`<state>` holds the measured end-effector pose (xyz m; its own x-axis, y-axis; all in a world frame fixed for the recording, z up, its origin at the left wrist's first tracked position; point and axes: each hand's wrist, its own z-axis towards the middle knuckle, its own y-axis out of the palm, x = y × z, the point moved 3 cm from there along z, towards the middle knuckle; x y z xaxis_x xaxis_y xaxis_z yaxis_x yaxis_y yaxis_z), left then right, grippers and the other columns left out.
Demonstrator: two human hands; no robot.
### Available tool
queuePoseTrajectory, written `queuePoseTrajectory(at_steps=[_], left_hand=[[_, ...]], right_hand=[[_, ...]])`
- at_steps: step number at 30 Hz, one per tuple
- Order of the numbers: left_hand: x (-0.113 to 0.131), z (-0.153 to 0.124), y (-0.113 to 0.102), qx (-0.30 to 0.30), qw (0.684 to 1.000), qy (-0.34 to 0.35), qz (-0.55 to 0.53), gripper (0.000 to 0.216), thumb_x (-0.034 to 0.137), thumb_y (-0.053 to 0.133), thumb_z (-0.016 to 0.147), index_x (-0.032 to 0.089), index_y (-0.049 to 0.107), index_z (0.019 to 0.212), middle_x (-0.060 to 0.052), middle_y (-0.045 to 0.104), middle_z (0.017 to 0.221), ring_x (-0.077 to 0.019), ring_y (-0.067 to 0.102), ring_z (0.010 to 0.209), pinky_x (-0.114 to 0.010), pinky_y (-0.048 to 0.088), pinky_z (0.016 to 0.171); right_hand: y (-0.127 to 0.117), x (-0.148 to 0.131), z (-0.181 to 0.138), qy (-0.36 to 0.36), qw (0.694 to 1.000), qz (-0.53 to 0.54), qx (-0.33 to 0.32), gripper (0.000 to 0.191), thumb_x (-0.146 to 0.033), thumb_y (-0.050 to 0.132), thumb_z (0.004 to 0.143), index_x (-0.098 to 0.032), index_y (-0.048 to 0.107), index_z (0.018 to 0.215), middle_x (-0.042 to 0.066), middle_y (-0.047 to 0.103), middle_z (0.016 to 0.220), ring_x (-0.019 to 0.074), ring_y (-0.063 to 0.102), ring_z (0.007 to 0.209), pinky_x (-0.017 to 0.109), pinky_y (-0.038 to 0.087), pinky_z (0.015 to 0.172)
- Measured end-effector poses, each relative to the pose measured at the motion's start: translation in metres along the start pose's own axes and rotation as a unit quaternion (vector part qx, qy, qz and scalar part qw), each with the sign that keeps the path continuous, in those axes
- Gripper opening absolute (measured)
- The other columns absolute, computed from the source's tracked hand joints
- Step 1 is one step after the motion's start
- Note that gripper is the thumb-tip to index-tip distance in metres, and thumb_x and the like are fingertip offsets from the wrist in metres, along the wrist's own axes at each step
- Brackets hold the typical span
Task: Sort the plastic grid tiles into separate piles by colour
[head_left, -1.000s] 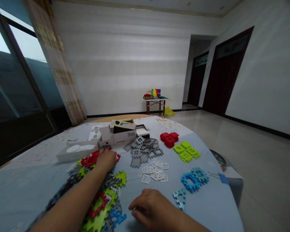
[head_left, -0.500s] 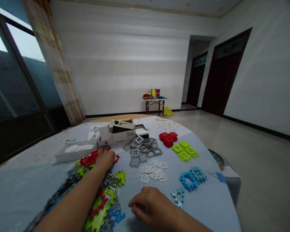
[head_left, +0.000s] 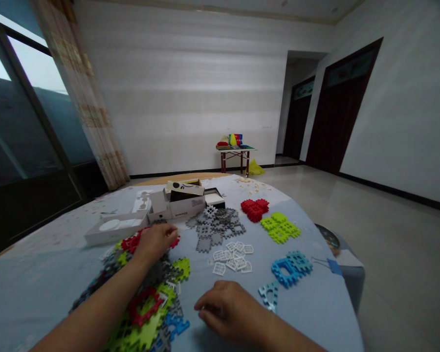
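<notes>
My left hand (head_left: 154, 242) rests palm down on red toothed plastic tiles (head_left: 132, 242) at the far end of a mixed pile of red, green, grey and blue tiles (head_left: 146, 313); its fingers curl over the red ones. My right hand (head_left: 230, 309) lies on the light blue tablecloth (head_left: 36, 283) near the front, fingers bent down, and whatever is under them is hidden. Sorted heaps lie beyond: grey tiles (head_left: 217, 226), small white tiles (head_left: 231, 256), red tiles (head_left: 255, 209), green tiles (head_left: 279, 227) and blue tiles (head_left: 291, 268).
Open white boxes (head_left: 179, 201) and a flat white tray (head_left: 113, 229) stand behind the pile. A pale blue tile (head_left: 268, 295) lies right of my right hand. The table's edge curves away at right, with a stool (head_left: 332, 239) beside it. A small table (head_left: 236, 152) stands by the far wall.
My left hand has lifted slightly and drawn back over the red tiles. The right hand has hardly moved. The view has shifted a little.
</notes>
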<state>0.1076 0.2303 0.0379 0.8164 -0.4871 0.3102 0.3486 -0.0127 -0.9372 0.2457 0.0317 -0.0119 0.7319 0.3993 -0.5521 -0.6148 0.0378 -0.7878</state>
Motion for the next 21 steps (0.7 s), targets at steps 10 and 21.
queuePoseTrajectory(at_steps=[10, 21], left_hand=[[0.059, -0.021, 0.029, -0.141, 0.969, 0.035, -0.202, 0.055, 0.048, 0.039, 0.074, 0.012, 0.055, 0.112, -0.007, 0.066, 0.094, -0.0165, 0.059, 0.085, -0.025, 0.045, 0.075], [0.023, -0.035, 0.027, -0.139, 0.989, 0.039, 0.039, 0.070, 0.047, 0.063, 0.058, 0.014, 0.054, 0.119, -0.018, 0.047, 0.128, -0.0336, 0.038, 0.122, -0.048, 0.024, 0.105]], right_hand=[[0.001, 0.000, 0.000, 0.004, 1.000, 0.002, -0.008, 0.027, -0.023, 0.048, 0.080, -0.021, 0.066, 0.100, 0.003, 0.068, 0.076, 0.0144, 0.057, 0.077, 0.021, 0.042, 0.071], [0.004, 0.002, 0.002, -0.002, 1.000, -0.015, -0.013, 0.026, -0.027, 0.049, 0.081, -0.024, 0.066, 0.100, 0.002, 0.069, 0.076, 0.0146, 0.058, 0.076, 0.022, 0.041, 0.071]])
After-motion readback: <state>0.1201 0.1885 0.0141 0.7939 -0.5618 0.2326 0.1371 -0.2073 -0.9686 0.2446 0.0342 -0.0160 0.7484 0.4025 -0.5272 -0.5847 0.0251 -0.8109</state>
